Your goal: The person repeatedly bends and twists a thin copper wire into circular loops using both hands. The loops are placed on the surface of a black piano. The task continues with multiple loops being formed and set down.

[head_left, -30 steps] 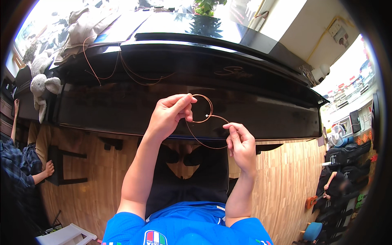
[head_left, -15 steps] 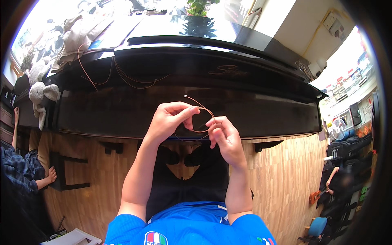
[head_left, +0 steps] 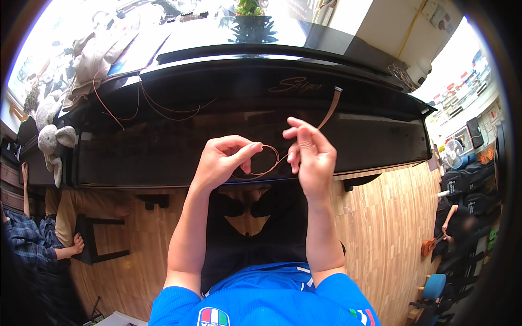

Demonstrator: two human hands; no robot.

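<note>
My left hand (head_left: 224, 160) pinches a thin copper-coloured guitar string (head_left: 276, 154) between thumb and index finger. The string bends into a small loop between my two hands, above the front edge of the black piano (head_left: 179, 155). My right hand (head_left: 312, 155) is raised a little higher, its fingers bent around the string. Just where it is gripped there is hidden by the fingers. From behind that hand the string's free end (head_left: 333, 103) sticks up, smeared by motion, with a pale tip.
More copper-coloured strings (head_left: 145, 98) lie on the piano at the left, near a grey plush toy (head_left: 51, 142) and crumpled cloth (head_left: 89, 62). A potted plant (head_left: 250, 8) stands on top. One person (head_left: 32, 239) sits at left by a black stool (head_left: 100, 244); another (head_left: 454, 220) at right.
My right hand has moved up and to the right, away from my left hand. The string's pale-tipped end has swung from above my left hand to the right. The loop is smaller.
</note>
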